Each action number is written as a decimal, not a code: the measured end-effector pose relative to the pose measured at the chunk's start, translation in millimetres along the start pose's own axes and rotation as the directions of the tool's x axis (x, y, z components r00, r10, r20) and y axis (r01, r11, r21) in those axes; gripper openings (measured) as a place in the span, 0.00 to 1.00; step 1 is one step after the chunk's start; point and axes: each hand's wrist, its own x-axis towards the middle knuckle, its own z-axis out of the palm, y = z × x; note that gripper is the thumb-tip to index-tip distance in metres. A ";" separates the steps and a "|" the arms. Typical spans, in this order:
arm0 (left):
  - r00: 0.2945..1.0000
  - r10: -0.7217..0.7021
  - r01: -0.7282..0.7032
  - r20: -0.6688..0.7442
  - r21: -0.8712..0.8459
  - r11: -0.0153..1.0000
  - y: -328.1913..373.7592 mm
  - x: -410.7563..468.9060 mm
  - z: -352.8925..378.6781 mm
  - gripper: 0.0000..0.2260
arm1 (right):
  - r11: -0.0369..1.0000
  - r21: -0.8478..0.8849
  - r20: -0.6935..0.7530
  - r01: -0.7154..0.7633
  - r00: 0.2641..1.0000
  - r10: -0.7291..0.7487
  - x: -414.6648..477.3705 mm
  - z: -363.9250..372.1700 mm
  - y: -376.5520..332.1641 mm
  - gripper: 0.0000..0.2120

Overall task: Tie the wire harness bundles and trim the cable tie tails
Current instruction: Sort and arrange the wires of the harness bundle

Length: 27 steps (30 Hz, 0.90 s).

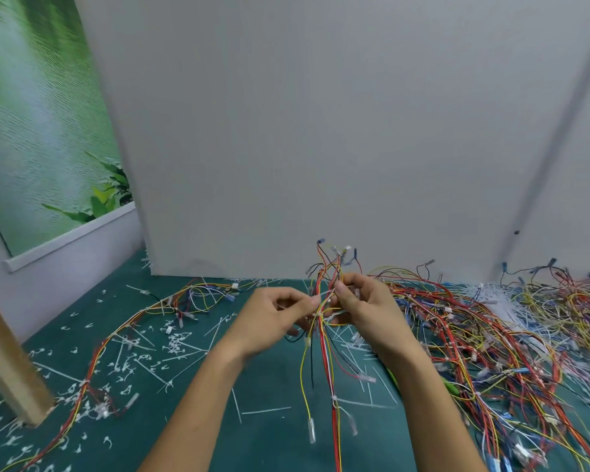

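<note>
Head view: the wire harness [325,356] runs near-upright between both hands, above the green tabletop [259,434]. The left hand [273,318] pinches the white cable tie [322,296], which lies crosswise. The right hand [365,308] has its grip clenched on the wires just beside. Tightening likely means pulling leftward. Loose harnesses [491,335] heap on the right.

You have two hands in view, left hand [273,318] and right hand [361,308]; one wire harness [327,362] held in them; one cable tie [324,296] on it; one tied harness [123,332] on the counter [269,420]; one tangled heap [491,335]; trimmed tie tails [126,366] beyond counting; one wooden post [11,362].
</note>
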 end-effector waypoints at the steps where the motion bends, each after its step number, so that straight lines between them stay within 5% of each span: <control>1: 1.000 -0.018 0.018 0.001 -0.033 0.999 -1.0 -0.5 4.1 0.09 | 1.000 -0.026 0.014 0.001 1.000 0.000 -0.6 0.7 0.1 0.08; 11: 0.993 0.061 -0.068 -0.104 -0.060 0.996 -4.7 3.7 15.0 0.09 | 0.992 -0.120 0.007 0.027 1.000 -0.027 -3.2 6.4 -4.4 0.06; 17: 0.967 0.180 -0.149 -0.182 0.171 0.974 -7.8 1.8 14.3 0.07 | 0.968 -0.249 -0.060 0.029 0.997 -0.045 -1.4 5.1 -3.0 0.02; 21: 0.926 0.313 -0.193 -0.212 0.449 0.873 -3.8 -2.7 17.9 0.10 | 0.953 -0.300 -0.110 0.036 0.991 -0.072 -0.1 10.4 -0.5 0.02; 27: 0.902 0.385 -0.236 -0.198 0.521 0.821 -4.4 -2.6 13.9 0.17 | 0.973 -0.220 -0.144 0.071 0.984 -0.105 -3.2 19.9 -3.0 0.04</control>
